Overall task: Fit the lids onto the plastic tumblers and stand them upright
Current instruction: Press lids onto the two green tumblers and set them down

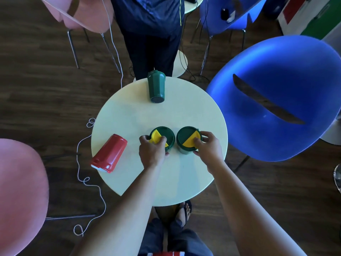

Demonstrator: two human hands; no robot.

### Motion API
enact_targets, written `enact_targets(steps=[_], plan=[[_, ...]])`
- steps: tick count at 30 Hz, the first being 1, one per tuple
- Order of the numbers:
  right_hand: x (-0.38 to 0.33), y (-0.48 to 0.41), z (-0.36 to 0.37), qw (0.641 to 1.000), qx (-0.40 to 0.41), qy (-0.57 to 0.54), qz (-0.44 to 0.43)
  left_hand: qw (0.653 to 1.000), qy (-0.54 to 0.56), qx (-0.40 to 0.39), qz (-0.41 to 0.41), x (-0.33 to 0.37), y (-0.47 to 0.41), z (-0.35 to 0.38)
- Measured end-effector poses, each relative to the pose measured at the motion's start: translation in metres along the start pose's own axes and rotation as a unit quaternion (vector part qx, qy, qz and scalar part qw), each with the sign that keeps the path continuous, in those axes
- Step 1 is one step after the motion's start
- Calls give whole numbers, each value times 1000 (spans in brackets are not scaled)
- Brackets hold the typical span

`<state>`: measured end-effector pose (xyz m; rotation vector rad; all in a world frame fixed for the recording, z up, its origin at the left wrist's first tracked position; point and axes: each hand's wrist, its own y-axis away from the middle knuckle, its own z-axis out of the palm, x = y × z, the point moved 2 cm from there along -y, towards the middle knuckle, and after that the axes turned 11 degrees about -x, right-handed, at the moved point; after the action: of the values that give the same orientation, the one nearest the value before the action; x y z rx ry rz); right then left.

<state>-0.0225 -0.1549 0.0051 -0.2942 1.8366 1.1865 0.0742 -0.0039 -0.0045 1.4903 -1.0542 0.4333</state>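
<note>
Two lidded tumblers upright side by side at tabletop (129, 111) centre: left tumbler (162, 138), right tumbler (188, 139). Left hand (152, 151) on the left one, right hand (209, 147) on the right. Third tumbler (156, 86) lies on its side at far edge; fourth tumbler (109, 154) lies at left edge.

Floor (46, 74): dark brown wood-look planks, lit dimly and evenly.
Table (129, 111): round, pale cream top, centre of view.
Blue chair (276, 71): moulded plastic shell with a slot in the back, just right of the table.
Second blue chair (238, 21): far right, metal legs, dark small items on its seat.
Pink chair (20, 191): near left, shell only partly in view.
Second pink chair (86, 15): far left, thin metal legs.
White cord (81, 174): looped across the floor left of the table.
Second pale table (181, 61): partly visible beyond the first.
Red, white and green panel (311, 15): top right corner.
</note>
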Motion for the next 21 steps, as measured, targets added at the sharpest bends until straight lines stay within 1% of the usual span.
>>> enact_targets(steps=[9, 15, 21], plan=[[3, 1, 1, 999, -1, 26, -20, 999, 38, -18, -5, -4, -3, 3], [3, 2, 2, 998, 7, 57, -20, 997, 73, -30, -24, -10, -3, 7], [-1, 2, 3, 992, 27, 120, -27, 998, 32, -46, -16, -12, -6, 1]])
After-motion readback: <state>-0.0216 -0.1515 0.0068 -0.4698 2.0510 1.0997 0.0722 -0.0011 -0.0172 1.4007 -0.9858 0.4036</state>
